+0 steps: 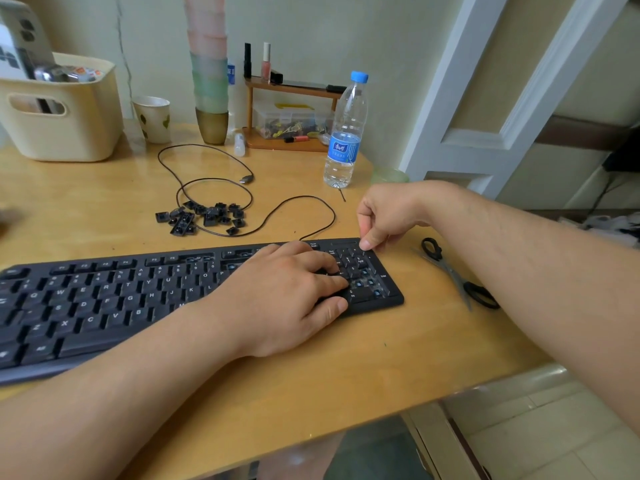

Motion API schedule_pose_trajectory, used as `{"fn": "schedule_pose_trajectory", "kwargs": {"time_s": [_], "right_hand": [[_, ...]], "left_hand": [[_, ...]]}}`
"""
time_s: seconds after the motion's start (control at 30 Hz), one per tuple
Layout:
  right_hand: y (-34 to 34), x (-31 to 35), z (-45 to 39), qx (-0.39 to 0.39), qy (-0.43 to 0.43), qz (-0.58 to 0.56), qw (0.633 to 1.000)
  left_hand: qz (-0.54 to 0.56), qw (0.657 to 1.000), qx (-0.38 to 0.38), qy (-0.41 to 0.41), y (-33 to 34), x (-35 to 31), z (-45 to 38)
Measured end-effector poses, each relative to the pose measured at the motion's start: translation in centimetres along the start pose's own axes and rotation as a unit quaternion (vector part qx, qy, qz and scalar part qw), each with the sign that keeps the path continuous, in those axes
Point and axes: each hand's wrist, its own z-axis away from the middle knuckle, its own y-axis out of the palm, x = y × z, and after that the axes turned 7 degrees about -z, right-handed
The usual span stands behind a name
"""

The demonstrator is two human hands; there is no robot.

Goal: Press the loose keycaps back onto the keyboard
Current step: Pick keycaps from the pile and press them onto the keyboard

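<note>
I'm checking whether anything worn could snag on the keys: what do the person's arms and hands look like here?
Both forearms are bare as far as the frame shows; no sleeve reaches into view. The left hand and right hand wear no gloves, and no rings, watch or bracelet can be seen. The fingernails look short and unpainted.
</note>
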Motion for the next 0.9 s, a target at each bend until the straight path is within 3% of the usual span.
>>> {"fn": "schedule_pose_trajectory", "kwargs": {"time_s": [0.17, 0.27, 0.47, 0.67, 0.9], "right_hand": [[0.1, 0.5, 0.4, -0.003, -0.001, 0.04, 0.999], [0.6, 2.0, 0.8, -0.066, -0.058, 0.043, 0.995], [5.4, 8.8, -0.8, -0.187, -0.183, -0.05, 0.964], [9.1, 13.9, -3.9, -0.168, -0.193, -0.043, 0.966], [9.1, 14.6, -4.4, -0.154, -0.171, -0.009, 0.973]], "left_hand": [[0.009, 1.0, -0.001, -0.005, -0.1, 0.3, 0.1], [0.012, 1.0, -0.008, -0.017, -0.5, 1.6, 0.3], [0.003, 0.986, -0.046, -0.159, -2.0, 9.2, 2.3], [0.024, 0.948, -0.05, -0.313, -2.4, 14.0, 4.5], [0.05, 0.947, -0.059, -0.312, -2.4, 13.6, 4.2]]}}
